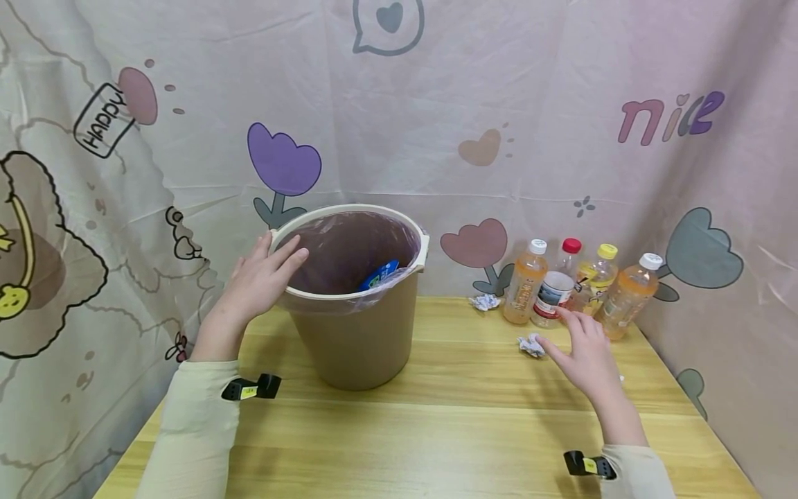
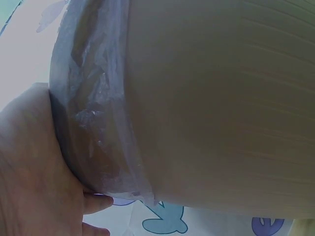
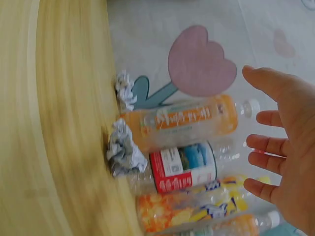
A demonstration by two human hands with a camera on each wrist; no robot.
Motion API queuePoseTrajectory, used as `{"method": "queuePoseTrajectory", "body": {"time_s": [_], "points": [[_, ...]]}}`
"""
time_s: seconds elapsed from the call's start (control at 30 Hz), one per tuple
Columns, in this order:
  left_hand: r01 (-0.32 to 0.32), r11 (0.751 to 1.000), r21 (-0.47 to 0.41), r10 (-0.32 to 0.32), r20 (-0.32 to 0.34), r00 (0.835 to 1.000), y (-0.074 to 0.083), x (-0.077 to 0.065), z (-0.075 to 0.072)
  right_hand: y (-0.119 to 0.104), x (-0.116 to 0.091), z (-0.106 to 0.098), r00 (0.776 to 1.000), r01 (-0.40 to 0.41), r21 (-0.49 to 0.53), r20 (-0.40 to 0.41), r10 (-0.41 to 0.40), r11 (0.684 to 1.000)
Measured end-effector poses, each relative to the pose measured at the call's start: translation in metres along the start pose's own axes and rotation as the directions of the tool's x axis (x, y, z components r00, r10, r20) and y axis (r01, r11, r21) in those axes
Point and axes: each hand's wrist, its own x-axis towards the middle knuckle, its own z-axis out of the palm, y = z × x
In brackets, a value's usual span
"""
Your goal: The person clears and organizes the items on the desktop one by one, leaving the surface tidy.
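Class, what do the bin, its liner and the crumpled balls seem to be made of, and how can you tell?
Bin: probably low-sheen plastic, since it is evenly brown without sharp reflections.
Liner: thin, glossy plastic film, being see-through with shiny wrinkles.
Crumpled balls: likely paper, dull whitish and holding sharp creases.

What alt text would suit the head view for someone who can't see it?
A person's left hand touches the top of a brown, plastic-lined bin with a blue item inside, while the right hand hovers near four capped bottles. Crumpled paper lies near them on a wooden table.
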Motion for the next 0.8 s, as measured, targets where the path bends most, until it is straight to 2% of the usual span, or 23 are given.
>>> {"method": "queuePoseTrajectory", "body": {"time_s": [0.17, 0.43, 0.8], "points": [[0.001, 1.0, 0.0, -0.001, -0.004, 1.0, -0.001, 0.0, 0.0, 0.013, -0.002, -0.001, 0.999, -0.034, -0.011, -0.008, 0.034, 0.999], [-0.001, 1.0, 0.005, 0.001, -0.008, 1.0, -0.001, 0.001, 0.001, 0.03, -0.008, -0.003, 0.992, -0.117, -0.033, 0.041, 0.119, 0.993], [0.002, 1.0, 0.002, -0.002, -0.003, 1.0, -0.001, 0.001, 0.0, 0.051, -0.019, -0.005, 0.981, -0.173, -0.045, 0.08, 0.176, 0.984]]}}
